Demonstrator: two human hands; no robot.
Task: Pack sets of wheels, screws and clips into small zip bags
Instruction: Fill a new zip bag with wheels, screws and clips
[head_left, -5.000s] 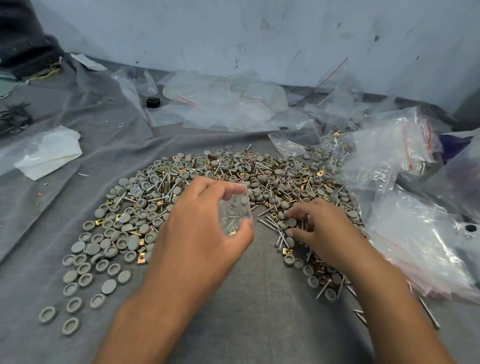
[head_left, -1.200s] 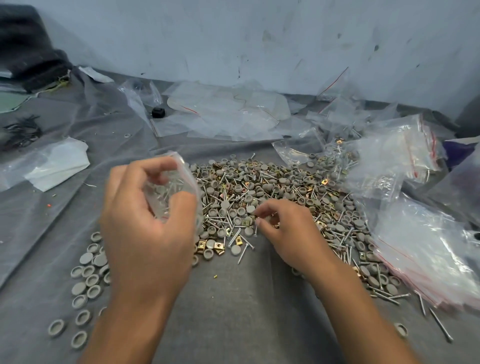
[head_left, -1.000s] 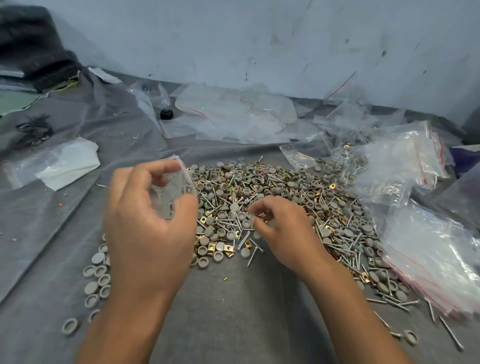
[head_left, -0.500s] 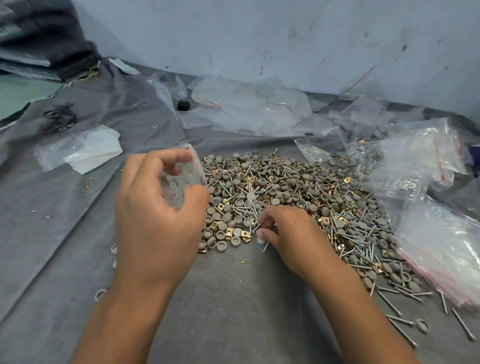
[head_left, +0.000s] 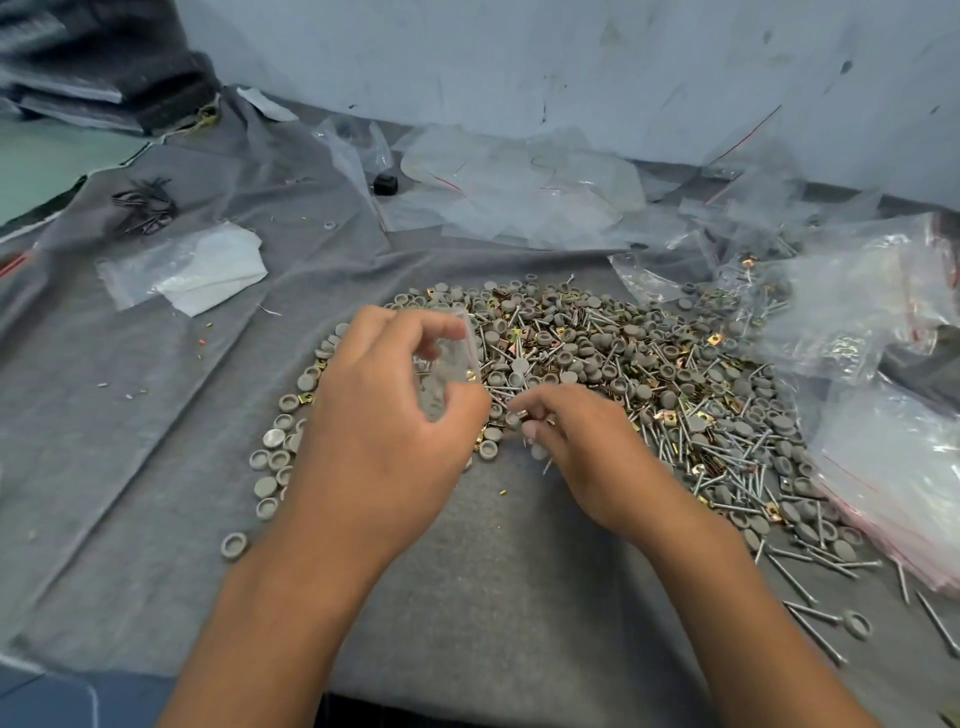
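A wide heap (head_left: 623, 374) of grey wheels, silver screws and brass clips covers the grey cloth (head_left: 493, 597). My left hand (head_left: 384, 431) holds a small clear zip bag (head_left: 441, 374) between thumb and fingers, lifted over the heap's left edge; a few parts show inside it. My right hand (head_left: 576, 441) sits just right of the bag at the heap's near edge, fingers curled and pinching screws (head_left: 540, 457) whose tips poke out below the fingers.
Empty zip bags (head_left: 898, 467) with red seal lines are stacked at the right. More clear bags (head_left: 519, 187) lie along the back wall. A folded white bag (head_left: 192, 270) and a bundle of dark wire (head_left: 143, 205) lie at the left. Loose wheels (head_left: 270, 467) trail left of the heap.
My left hand has come down and right with the bag, toward my right hand. My right hand gathered screws from the heap's near edge and now pinches them close to the bag.
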